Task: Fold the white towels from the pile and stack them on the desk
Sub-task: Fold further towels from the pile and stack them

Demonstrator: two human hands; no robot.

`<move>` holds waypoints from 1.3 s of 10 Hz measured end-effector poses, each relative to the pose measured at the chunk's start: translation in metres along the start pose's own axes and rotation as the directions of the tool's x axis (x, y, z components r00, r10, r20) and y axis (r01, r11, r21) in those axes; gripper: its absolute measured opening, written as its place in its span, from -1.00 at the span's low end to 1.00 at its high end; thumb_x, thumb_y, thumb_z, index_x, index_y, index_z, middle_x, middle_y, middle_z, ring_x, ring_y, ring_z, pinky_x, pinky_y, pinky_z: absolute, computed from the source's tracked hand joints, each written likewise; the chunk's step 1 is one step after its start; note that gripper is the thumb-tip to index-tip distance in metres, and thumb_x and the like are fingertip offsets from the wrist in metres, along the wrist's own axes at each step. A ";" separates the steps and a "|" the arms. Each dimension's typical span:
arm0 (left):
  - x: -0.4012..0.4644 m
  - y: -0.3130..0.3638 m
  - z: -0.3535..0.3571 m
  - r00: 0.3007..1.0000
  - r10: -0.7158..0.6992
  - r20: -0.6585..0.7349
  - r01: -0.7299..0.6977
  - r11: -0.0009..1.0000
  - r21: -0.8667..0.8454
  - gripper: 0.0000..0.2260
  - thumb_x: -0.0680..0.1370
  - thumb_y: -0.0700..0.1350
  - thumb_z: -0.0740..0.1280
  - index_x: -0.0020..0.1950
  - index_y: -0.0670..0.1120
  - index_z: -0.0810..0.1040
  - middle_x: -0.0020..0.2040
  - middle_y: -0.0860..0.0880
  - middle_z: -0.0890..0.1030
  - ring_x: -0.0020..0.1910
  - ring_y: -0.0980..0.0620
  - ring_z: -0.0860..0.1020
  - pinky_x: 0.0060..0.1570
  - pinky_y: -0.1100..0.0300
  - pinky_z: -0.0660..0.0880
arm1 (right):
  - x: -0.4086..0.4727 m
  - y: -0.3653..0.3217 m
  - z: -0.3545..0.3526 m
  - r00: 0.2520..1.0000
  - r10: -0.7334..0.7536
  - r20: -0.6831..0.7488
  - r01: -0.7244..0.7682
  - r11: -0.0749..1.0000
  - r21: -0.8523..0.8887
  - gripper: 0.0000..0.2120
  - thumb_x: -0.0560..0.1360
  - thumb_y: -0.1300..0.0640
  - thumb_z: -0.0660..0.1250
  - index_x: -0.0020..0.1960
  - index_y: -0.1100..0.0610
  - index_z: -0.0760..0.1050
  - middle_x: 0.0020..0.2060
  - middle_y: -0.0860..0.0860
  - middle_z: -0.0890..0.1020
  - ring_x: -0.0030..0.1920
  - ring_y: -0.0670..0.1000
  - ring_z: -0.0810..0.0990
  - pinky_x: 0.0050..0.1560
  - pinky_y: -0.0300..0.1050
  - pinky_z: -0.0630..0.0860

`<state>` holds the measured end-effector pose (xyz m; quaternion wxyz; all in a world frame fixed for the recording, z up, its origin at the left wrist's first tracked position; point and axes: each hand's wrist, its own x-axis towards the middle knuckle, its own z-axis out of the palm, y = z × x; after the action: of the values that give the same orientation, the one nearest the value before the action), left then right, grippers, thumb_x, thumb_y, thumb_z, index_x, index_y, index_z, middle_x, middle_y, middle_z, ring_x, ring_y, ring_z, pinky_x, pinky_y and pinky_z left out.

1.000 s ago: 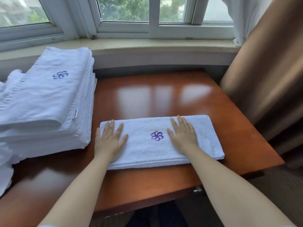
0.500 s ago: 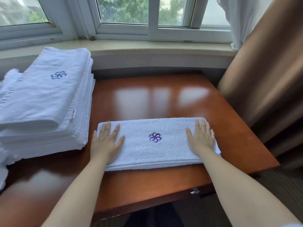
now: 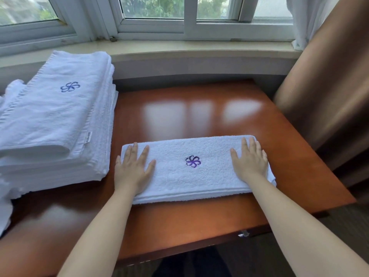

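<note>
A long, narrow folded white terry towel (image 3: 191, 168) with a purple pinwheel emblem (image 3: 193, 161) at its middle is laid flat across the near part of the glossy reddish-brown wooden bench (image 3: 179, 222); it is pressed at both ends by flat palms. The left hand (image 3: 132, 170) is spread on the towel's left end, fingers straight and pointing away, nothing being clasped; the right hand (image 3: 249, 161) is spread on the right end in the same manner, its grip likewise unclosed. The emblem is left uncovered between the two hands, well apart from either. A tall stack of folded white towels (image 3: 58, 124), topped by one bearing a blue pinwheel emblem (image 3: 70, 86), is set on the bench just left of the pressed towel, not touching it; loose white cloth (image 3: 6, 204) is seen at the far left edge. A brown curtain (image 3: 327, 80) is hung at the right; a white-framed window (image 3: 151, 27) is seen beyond a pale sill (image 3: 179, 49).
</note>
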<state>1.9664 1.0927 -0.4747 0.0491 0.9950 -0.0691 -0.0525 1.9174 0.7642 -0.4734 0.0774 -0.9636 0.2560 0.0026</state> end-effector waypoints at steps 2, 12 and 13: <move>0.006 0.000 0.000 1.000 -0.010 -0.013 0.010 1.000 0.011 -0.44 0.60 0.25 -0.10 0.58 0.15 -0.06 0.60 0.00 -0.09 0.56 0.05 -0.14 0.50 -0.07 -0.07 | 0.007 -0.002 0.003 1.000 -0.004 -0.024 0.004 1.000 0.016 -0.38 0.60 -0.22 -0.07 0.57 0.05 -0.01 0.56 0.04 0.00 0.55 0.03 -0.08 0.50 0.02 -0.08; 0.011 0.001 0.002 0.999 -0.012 -0.042 0.013 1.000 0.006 -0.44 0.59 0.25 -0.08 0.57 0.15 0.00 0.60 0.00 -0.04 0.56 0.04 -0.10 0.49 -0.09 -0.02 | 0.009 -0.001 0.006 0.998 -0.014 -0.060 0.017 0.998 0.061 -0.40 0.60 -0.21 -0.04 0.56 0.05 0.05 0.56 0.06 0.03 0.55 0.05 -0.05 0.51 0.04 -0.07; 0.008 0.003 -0.001 0.997 -0.051 -0.060 0.050 0.999 -0.019 -0.46 0.60 0.23 -0.03 0.56 0.13 0.08 0.59 -0.02 -0.02 0.56 0.02 -0.06 0.43 -0.14 0.12 | 0.005 -0.005 0.005 0.983 0.016 -0.183 0.005 0.994 0.111 -0.47 0.59 -0.11 0.08 0.50 0.10 0.20 0.54 0.13 0.07 0.52 0.12 0.04 0.50 0.05 -0.04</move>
<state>1.9743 1.0884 -0.4743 0.0587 0.9971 -0.0418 -0.0243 1.9242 0.7665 -0.4781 0.1068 -0.9532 0.2644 -0.1003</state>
